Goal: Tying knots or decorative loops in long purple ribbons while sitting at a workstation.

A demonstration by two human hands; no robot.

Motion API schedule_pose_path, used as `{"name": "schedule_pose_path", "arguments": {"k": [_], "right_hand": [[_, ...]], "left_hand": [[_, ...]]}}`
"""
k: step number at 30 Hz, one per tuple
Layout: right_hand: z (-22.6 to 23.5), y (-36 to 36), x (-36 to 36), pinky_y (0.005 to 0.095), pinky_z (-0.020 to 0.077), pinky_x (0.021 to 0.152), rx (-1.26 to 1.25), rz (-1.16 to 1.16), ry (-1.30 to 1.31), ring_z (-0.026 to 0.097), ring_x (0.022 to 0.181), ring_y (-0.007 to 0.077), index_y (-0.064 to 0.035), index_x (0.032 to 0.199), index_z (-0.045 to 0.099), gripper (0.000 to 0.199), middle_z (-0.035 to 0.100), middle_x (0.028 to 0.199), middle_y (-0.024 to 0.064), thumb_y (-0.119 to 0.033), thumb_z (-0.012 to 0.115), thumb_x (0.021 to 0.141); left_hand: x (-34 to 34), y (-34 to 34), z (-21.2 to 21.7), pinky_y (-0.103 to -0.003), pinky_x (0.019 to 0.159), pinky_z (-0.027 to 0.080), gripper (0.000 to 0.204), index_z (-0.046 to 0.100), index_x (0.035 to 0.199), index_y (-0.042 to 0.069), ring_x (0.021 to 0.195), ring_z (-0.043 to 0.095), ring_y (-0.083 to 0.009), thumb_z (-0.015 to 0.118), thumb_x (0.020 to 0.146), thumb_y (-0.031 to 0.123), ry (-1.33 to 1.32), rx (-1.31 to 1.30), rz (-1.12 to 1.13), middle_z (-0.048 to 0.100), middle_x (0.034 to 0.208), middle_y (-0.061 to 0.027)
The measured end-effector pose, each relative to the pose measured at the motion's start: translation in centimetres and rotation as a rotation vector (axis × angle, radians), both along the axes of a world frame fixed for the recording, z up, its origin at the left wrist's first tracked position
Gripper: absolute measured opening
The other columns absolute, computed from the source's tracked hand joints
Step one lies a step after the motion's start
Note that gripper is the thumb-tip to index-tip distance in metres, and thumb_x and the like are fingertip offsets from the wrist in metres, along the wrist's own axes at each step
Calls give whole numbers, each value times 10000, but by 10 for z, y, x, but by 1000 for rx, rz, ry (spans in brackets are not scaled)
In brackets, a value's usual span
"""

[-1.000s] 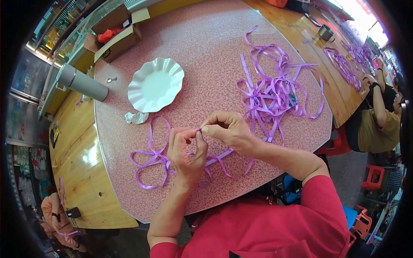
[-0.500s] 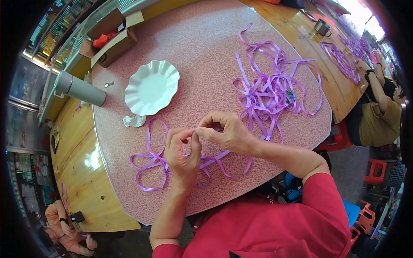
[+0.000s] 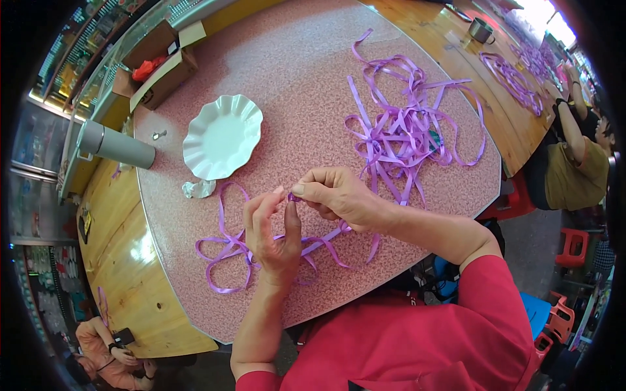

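Note:
Between my two hands, over the near part of the pink speckled table, a small piece of purple ribbon is pinched. My left hand grips it from below, thumb against fingers. My right hand holds it from the right between thumb and forefinger. Looped purple ribbon lies left of and under my hands, and a strand runs right beneath them. A big tangled heap of purple ribbon covers the right part of the tabletop.
A white scalloped plate stands beyond my hands, with crumpled white paper beside it. Farther left are a grey-green tumbler and a cardboard box. People sit at wooden tables on both sides; a metal mug stands at the far right.
My right fingers have shifted slightly left at the pinch, and a dark purple loop of ribbon now shows between the fingertips. My left fingers have straightened a little.

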State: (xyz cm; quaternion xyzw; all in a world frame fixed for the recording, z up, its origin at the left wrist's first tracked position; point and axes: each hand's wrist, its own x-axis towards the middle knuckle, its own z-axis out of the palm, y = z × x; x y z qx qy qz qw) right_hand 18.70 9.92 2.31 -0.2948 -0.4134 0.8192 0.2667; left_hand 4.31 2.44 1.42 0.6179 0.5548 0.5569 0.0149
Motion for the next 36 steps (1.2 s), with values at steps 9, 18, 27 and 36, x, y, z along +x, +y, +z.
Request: {"name": "schedule_pose_path", "arguments": {"k": [9,18,27,36], "right_hand": [[1,1,-1,205,267,404,47,-7,-35,396,488,11,-69,836,646,215,505,630,-59,-257,663,941],[2,3,-1,196,250,398,-137,33,-2,382,473,23,-84,788,630,233,523,644,-37,-266,689,922],[3,3,-1,176,259,404,-277,67,56,372,500,1,-70,851,628,207,529,699,-42,-251,673,939],[6,-1,-1,161,305,443,-1,34,-68,420,551,-2,-50,967,661,163,569,778,-31,-212,647,960]], "left_hand": [[-8,-1,-6,-343,707,505,274,646,1012,21,832,614,-261,722,771,-86,149,41,-1,627,923,-119],[-6,-4,-7,-320,695,499,225,618,972,14,801,610,-240,716,791,-76,-84,-82,-35,630,909,-125],[-8,-5,-8,-322,702,498,199,602,964,17,824,609,-233,696,808,-65,48,-7,6,622,908,-125],[-9,-8,-6,-279,652,449,135,611,944,19,773,563,-178,689,837,-8,-298,-170,-126,616,900,-99]]}}
